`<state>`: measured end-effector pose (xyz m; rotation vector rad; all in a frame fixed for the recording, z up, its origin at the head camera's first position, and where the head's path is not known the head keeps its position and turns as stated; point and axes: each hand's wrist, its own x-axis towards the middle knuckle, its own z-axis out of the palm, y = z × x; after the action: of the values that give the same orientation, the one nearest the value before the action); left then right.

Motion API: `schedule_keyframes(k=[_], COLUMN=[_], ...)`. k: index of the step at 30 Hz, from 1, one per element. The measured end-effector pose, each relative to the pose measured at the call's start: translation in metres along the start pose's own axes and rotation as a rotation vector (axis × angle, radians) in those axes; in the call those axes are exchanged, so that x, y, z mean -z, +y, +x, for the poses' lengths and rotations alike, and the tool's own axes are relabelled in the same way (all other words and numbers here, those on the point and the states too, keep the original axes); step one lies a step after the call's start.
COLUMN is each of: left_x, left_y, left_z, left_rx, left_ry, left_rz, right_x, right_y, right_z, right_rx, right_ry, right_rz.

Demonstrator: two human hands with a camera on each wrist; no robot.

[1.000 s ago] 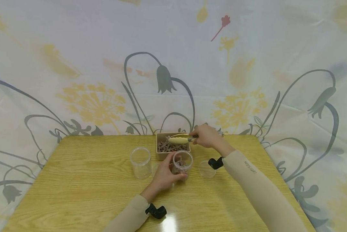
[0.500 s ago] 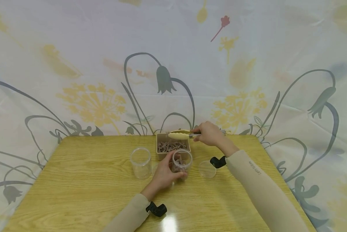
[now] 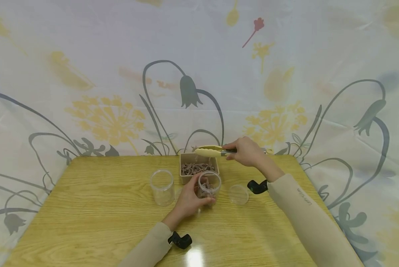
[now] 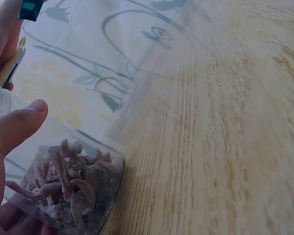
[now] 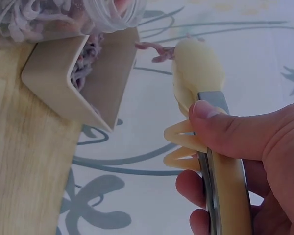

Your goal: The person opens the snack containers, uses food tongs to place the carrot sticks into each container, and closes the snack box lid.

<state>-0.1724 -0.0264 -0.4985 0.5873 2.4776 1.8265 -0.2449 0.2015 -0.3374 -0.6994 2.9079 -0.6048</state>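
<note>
My left hand point(image 3: 189, 198) grips a clear round jar point(image 3: 209, 184) around its side. Greyish-purple dried strips point(image 4: 68, 181) lie in the jar's lower part, seen in the left wrist view. My right hand point(image 3: 247, 151) holds yellow-tipped tongs point(image 5: 201, 68) above the beige rectangular bin point(image 3: 199, 177). A few strips point(image 5: 158, 51) stick out from between the tongs' tips in the right wrist view. More of the same strips point(image 3: 196, 169) cover the bin's floor. The bin stands just behind the jar.
A second clear jar point(image 3: 162, 188) stands left of my left hand. To the right of the held jar lies a clear round lid point(image 3: 238, 194); another clear disc, partly hidden, lies by the left hand. A patterned cloth point(image 3: 119, 74) hangs behind the wooden table point(image 3: 96, 222).
My right hand has lifted the tongs up out of the bin and drawn them slightly to the right, with strips in their tips. The left hand and jar have hardly moved.
</note>
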Motion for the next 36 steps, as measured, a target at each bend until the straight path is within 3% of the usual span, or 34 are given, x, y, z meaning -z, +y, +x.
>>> schedule_keyframes(k=[17,24,30,36], left_x=[0.001,0.001,0.001,0.000], left_y=[-0.001,0.000,0.001,0.001], left_z=[0.000,0.000,0.001,0.001], left_rx=[0.021,0.024,0.018,0.012], left_ry=[0.014,0.006,0.000,-0.003], left_rz=[-0.003,0.003,0.002,-0.009], right_x=[0.021,0.022,0.018,0.008], right_y=[-0.003,-0.002,0.000,0.003], right_z=[-0.046,-0.070,-0.083,-0.085], right_rx=[0.058,0.052,0.069,0.112], right_ry=[0.050,0.018,-0.001,-0.003], right_rz=[0.108,0.168,0.142,0.102])
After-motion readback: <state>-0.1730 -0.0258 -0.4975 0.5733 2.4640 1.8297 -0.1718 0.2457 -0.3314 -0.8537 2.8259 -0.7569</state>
